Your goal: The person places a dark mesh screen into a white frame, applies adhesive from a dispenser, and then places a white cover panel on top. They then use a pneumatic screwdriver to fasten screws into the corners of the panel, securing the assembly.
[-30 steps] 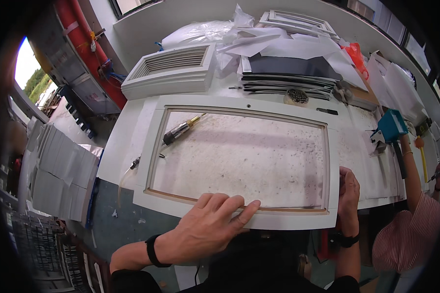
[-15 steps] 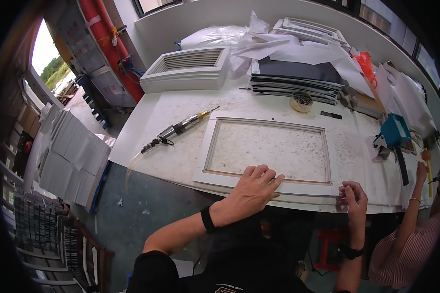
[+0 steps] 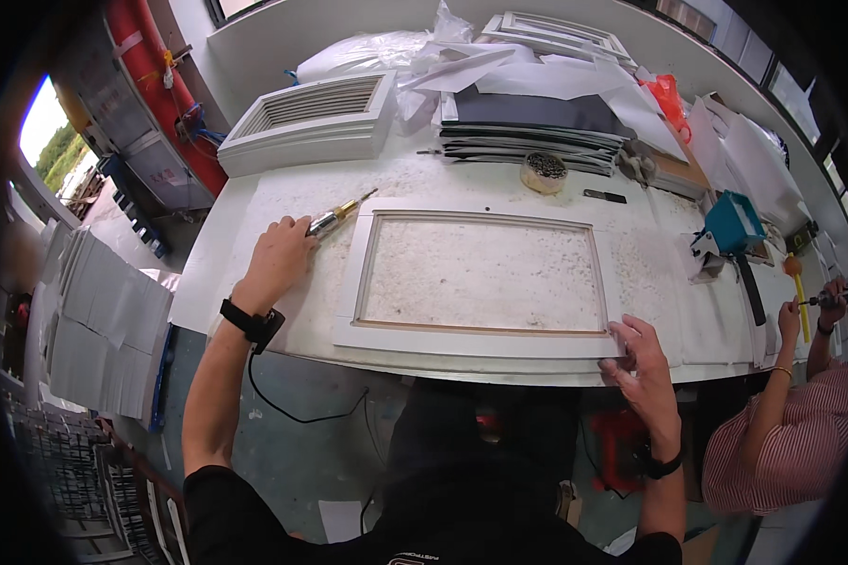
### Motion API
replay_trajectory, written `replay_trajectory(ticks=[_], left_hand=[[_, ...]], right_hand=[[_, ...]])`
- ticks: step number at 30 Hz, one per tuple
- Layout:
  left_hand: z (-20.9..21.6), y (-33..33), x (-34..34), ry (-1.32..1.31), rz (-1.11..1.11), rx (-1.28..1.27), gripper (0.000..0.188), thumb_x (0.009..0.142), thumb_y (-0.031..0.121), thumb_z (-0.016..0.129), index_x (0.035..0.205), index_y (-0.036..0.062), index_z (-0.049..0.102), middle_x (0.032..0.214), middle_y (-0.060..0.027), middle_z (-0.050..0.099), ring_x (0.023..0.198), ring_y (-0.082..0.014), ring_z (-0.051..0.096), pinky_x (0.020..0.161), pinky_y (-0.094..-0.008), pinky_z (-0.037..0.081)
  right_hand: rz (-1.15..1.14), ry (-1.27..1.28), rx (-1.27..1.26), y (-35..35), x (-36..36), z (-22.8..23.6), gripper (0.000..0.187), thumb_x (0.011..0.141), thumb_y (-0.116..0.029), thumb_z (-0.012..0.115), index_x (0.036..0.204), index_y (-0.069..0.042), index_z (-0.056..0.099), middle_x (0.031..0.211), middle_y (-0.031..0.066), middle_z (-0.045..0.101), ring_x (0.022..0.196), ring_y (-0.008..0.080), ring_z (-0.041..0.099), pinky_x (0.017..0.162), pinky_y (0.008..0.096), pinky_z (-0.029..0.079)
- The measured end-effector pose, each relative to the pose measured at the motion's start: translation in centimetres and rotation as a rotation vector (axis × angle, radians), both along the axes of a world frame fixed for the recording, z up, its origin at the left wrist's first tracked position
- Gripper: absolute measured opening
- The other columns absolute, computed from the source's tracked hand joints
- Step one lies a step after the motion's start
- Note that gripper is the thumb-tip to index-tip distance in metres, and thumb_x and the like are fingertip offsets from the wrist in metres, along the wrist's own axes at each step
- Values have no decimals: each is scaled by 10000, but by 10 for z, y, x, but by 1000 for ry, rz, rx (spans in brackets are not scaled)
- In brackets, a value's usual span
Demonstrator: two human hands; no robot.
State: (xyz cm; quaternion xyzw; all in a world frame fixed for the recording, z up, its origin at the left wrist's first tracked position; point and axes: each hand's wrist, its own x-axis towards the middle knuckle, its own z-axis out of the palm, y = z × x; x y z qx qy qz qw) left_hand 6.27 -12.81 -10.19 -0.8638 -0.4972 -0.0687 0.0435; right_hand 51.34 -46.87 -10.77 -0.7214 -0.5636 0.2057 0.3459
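Observation:
A white rectangular frame with an open middle lies flat on the worktable near its front edge. To its left is a slim metal air screwdriver with a brass-coloured nose and a long bit pointing away to the right. My left hand is closed over the screwdriver's body and hides its rear end. At the frame's near right corner, my right hand grips the edge, with fingertips on top and the thumb lower down.
Behind the frame stand a round tub of screws, a black flat strip and stacked dark panels. Louvred white panels are piled at back left. A teal tool sits at right, near another person holding a tool.
My left hand has left the frame's near edge and moved left onto the screwdriver. My right hand has shifted onto the frame's corner. The whole view has swung slightly.

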Motion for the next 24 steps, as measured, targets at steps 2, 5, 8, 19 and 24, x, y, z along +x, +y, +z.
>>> replay_trajectory(ticks=[2, 5, 8, 19, 24], left_hand=[[-5, 12, 0, -31, -26, 47, 297, 975, 172, 628, 1219, 3, 625, 1048, -213, 657, 978, -401, 615, 855, -496, 512], [-9, 29, -6, -54, -26, 45, 252, 980, 161, 616, 1171, -2, 632, 1042, -212, 659, 971, -403, 613, 857, -504, 510], [-1, 35, -6, -23, -6, 14, 243, 983, 169, 618, 1155, -1, 641, 1043, -211, 664, 980, -399, 615, 865, -502, 509], [103, -12, 77, -119, -302, 83, 476, 985, 280, 657, 1339, -34, 605, 1183, -226, 686, 1121, -393, 635, 975, -462, 492], [116, 33, 206, -219, -452, 8, 490, 1020, 293, 613, 1367, -50, 578, 1358, -260, 622, 1268, -415, 578, 1078, -459, 449]], right_hand=[[-11, 10, 36, -1, 1, -5, 543, 852, 0, 772, 1360, -71, 596, 1384, 176, 518, 993, 274, 678, 804, 349, 592], [21, -130, 55, 2, -4, -7, 540, 856, -13, 773, 1363, -76, 599, 1356, 174, 540, 981, 280, 682, 803, 346, 597], [26, -72, 35, 9, -21, -3, 519, 866, -39, 774, 1355, -41, 600, 1323, 174, 562, 975, 287, 678, 815, 360, 586], [-65, -110, 134, 89, 45, 69, 414, 979, -257, 708, 1280, 24, 662, 1152, 194, 714, 934, 283, 714, 850, 374, 568], [-242, -128, 287, 195, 163, 77, 410, 985, -283, 651, 1207, 59, 699, 1068, 216, 755, 979, 294, 726, 891, 368, 544]])
